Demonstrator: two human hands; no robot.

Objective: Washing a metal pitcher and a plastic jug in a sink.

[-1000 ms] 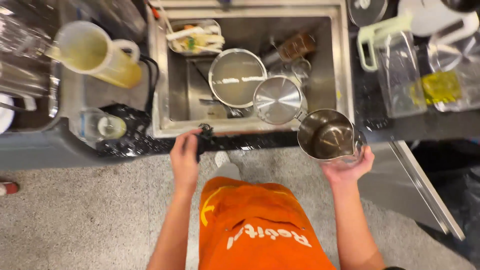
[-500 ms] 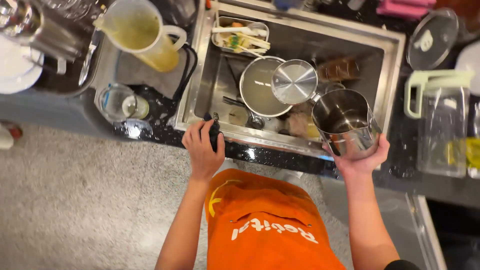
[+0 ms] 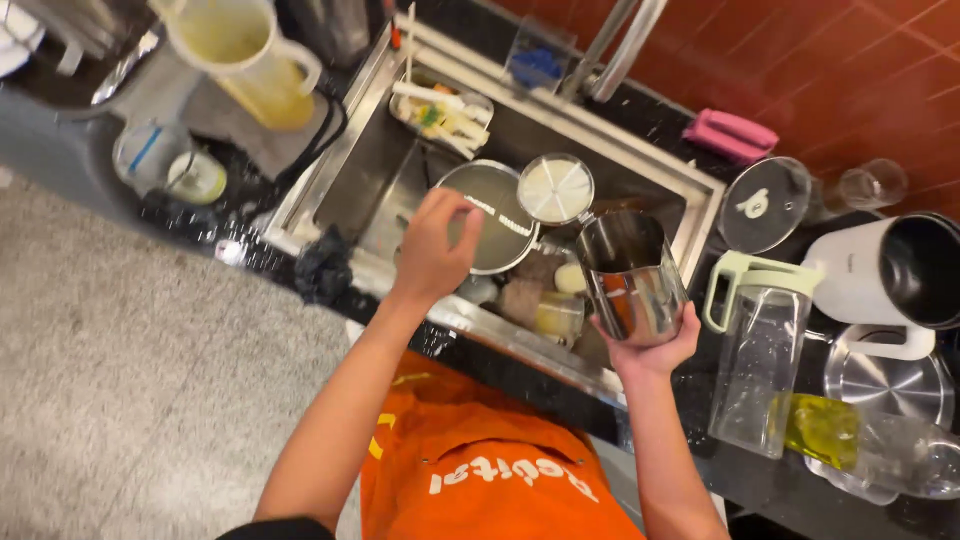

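Steel gleams in the right hand: it cups a shiny metal jug from below, fingers wrapped round the base, the jug upright with its open mouth up, held over the near right part of the sink; the left hand hangs above the sink with fingers curled loosely and nothing in them, hovering just beside a round pan (whether the fingertips touch its rim I cannot tell); a small round steel lid sits just beyond that pan, touching the jug's far edge in this view; under them lie jumbled cups and small containers, too crowded to sort out; at the sink's far left corner a small tray holds pale utensils; on the desk's near edge, left of the left hand, lies a dark crumpled cloth; further left stand a yellowish plastic pitcher and a clear lidded tub; to the right of the jug, on the dark desk, stands a tall clear pitcher with a pale green handle, then a white kettle, a round glass lid and a pink cloth by the red tiled wall; the person wears an orange apron.
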